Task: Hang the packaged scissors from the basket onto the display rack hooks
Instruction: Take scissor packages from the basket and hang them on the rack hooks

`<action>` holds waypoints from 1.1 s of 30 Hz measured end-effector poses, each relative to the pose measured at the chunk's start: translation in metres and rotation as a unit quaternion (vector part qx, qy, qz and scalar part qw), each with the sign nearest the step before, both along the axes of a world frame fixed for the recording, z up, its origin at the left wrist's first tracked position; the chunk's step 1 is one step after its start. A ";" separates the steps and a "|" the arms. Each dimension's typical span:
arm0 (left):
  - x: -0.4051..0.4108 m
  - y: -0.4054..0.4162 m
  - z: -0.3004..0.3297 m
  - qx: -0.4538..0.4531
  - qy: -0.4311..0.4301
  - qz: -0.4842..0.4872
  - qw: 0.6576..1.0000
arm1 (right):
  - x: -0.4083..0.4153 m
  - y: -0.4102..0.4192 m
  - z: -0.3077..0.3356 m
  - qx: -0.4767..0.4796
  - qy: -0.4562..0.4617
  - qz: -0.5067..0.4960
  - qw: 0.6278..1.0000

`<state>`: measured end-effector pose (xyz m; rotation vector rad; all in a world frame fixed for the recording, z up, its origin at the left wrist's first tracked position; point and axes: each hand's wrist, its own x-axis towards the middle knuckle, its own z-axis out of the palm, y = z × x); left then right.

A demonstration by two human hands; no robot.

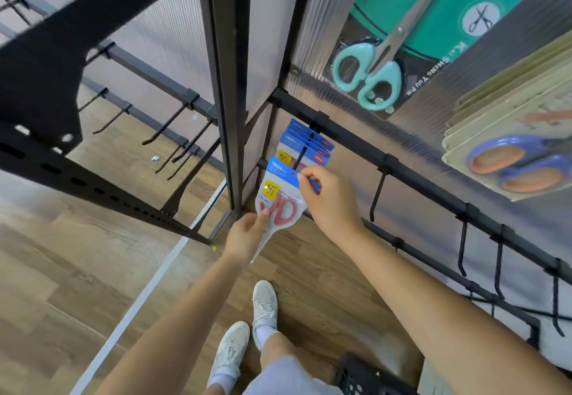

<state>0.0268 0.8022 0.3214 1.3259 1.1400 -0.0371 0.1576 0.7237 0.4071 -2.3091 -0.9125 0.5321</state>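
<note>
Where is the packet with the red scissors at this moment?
In the head view, centre: the red scissors packet is held by both hands, left hand below, right hand at its top, just before the hook.

Both hands raised on outstretched bare arms, left (247, 230) gripping low, right (325, 196) pinching higher.

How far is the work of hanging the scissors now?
Done: several blue-topped packs already hang on one hook. In hand: the right hand pinches the top of a red scissors pack at that hook's tip while the left hand holds its bottom. Left: nearby hooks are bare; the basket contents are hidden.
</note>
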 end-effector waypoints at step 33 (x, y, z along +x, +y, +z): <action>0.028 0.008 0.074 0.400 0.023 -0.240 0.884 | -0.009 -0.015 0.035 -0.119 -0.176 0.000 0.977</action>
